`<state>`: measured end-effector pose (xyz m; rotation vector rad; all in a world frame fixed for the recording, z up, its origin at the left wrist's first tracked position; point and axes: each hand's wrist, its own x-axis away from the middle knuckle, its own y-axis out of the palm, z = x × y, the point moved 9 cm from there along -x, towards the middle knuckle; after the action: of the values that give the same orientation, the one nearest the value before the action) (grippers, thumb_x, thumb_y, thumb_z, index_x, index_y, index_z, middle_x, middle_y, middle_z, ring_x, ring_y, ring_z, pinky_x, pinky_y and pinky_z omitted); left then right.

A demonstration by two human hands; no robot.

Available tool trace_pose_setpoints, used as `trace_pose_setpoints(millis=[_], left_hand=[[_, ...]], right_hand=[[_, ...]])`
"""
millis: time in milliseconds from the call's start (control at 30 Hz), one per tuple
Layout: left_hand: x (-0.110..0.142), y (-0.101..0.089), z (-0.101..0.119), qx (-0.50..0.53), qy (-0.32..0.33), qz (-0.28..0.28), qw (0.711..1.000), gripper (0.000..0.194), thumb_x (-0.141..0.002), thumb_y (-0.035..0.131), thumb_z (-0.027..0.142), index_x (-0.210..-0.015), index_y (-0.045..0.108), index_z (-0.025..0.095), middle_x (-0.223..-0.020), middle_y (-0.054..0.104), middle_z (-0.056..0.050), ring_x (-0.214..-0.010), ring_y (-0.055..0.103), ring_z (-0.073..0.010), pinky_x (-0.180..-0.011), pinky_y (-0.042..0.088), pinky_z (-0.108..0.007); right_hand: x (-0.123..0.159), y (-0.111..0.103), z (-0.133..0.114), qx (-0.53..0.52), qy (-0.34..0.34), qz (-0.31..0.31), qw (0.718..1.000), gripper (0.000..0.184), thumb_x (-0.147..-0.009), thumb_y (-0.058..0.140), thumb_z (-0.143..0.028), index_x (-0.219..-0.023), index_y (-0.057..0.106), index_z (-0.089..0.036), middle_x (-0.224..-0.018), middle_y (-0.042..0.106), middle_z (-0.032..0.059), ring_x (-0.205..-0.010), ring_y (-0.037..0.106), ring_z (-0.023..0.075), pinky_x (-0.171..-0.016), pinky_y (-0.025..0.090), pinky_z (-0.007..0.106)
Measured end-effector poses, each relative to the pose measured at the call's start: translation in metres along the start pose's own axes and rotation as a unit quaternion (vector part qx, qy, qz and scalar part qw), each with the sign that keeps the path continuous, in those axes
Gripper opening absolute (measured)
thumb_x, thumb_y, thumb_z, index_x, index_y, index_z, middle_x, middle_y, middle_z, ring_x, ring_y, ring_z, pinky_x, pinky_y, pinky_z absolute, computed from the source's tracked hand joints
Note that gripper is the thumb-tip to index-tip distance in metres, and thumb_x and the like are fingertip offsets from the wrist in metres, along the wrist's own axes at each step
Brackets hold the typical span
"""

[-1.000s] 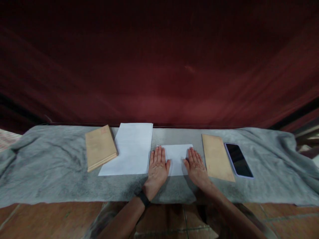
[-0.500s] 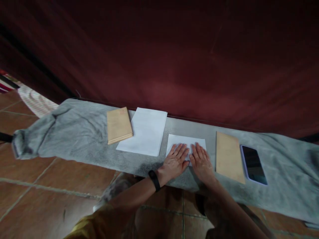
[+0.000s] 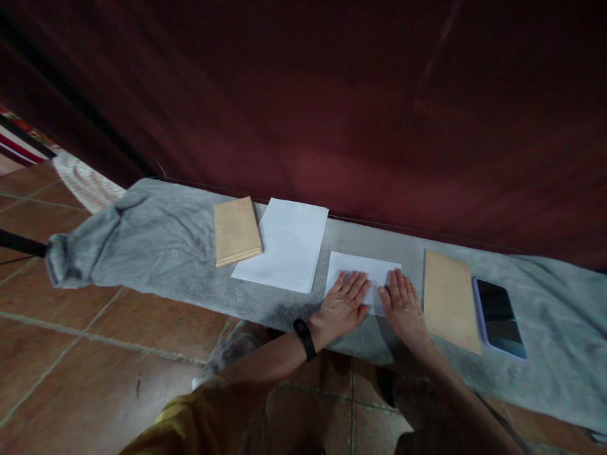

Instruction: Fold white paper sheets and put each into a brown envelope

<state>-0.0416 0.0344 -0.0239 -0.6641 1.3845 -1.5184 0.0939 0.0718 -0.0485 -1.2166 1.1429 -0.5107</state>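
Observation:
A small white sheet of paper (image 3: 353,260), apparently folded, lies on the grey cloth in front of me. My left hand (image 3: 345,302) rests flat on its left part, fingers stretched out. On the right part lies my right hand (image 3: 404,304), also flat, its fingers straight and close together. Neither hand grips anything. To the left is a stack of larger white paper (image 3: 291,246), its left edge partly under a pile of brown envelopes (image 3: 237,230). Just right of my right hand lies a single brown envelope (image 3: 449,300).
A phone (image 3: 500,316) in a pale purple case lies right of the single envelope. Grey cloth (image 3: 156,246) covers the narrow bench, bunched at its left end. A dark red curtain-like surface (image 3: 303,126) rises behind it. Tiled floor (image 3: 156,392) lies below.
My right hand has slid right across the paper, widening the gap between my hands. My left hand stays flat on it. The whole view has shifted slightly.

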Motion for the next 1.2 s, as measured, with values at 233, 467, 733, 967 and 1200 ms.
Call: trace_pose_setpoints(millis=[233,467,733,967,1200], left_hand=[[0.001,-0.003,-0.006,0.014,-0.01,0.013,1.0,0.057,-0.106,0.028,0.044,-0.154,0.036,0.014,-0.164,0.033,-0.01,-0.154,0.024,-0.0224,-0.127,0.017,-0.047],[-0.013,-0.001,-0.038,-0.035,-0.07,0.043,0.996,0.056,-0.106,0.029,0.039,-0.154,0.036,0.01,-0.162,0.036,-0.014,-0.153,0.026,-0.0233,-0.126,0.024,-0.047],[-0.021,-0.001,-0.063,-0.082,-0.138,0.048,0.986,0.065,-0.104,0.032,0.046,-0.154,0.035,0.005,-0.161,0.035,-0.019,-0.153,0.027,-0.0286,-0.125,0.023,-0.049],[-0.018,-0.004,-0.069,-0.108,-0.172,0.037,0.979,0.08,-0.101,0.031,0.062,-0.152,0.038,0.002,-0.161,0.031,-0.024,-0.152,0.026,-0.0333,-0.123,0.024,-0.051],[-0.019,-0.008,-0.067,-0.109,-0.169,0.037,0.979,0.076,-0.099,0.039,0.063,-0.152,0.041,0.01,-0.162,0.032,-0.022,-0.152,0.028,-0.0347,-0.122,0.025,-0.053]], right_hand=[[-0.017,-0.002,-0.01,-0.013,-0.002,-0.007,1.0,0.061,-0.107,0.028,-0.037,-0.161,0.021,-0.009,-0.16,0.037,0.0197,-0.15,0.032,0.0294,-0.118,0.033,0.054],[-0.026,0.004,-0.038,-0.017,-0.024,-0.042,0.999,0.054,-0.107,0.031,-0.035,-0.155,0.038,-0.013,-0.162,0.036,0.0154,-0.15,0.033,0.0256,-0.121,0.031,0.047],[-0.034,0.007,-0.011,0.054,0.06,0.0,0.997,0.057,-0.107,0.032,-0.039,-0.151,0.042,-0.005,-0.157,0.041,0.0229,-0.147,0.038,0.0324,-0.117,0.034,0.05],[-0.034,0.003,0.005,0.055,0.109,0.021,0.992,0.066,-0.107,0.028,-0.046,-0.153,0.036,0.001,-0.155,0.041,0.0275,-0.146,0.038,0.0358,-0.116,0.033,0.054],[-0.038,0.003,-0.04,0.009,-0.01,-0.018,1.0,0.056,-0.107,0.035,-0.039,-0.156,0.035,-0.012,-0.163,0.032,0.0172,-0.151,0.029,0.0294,-0.12,0.03,0.05]])
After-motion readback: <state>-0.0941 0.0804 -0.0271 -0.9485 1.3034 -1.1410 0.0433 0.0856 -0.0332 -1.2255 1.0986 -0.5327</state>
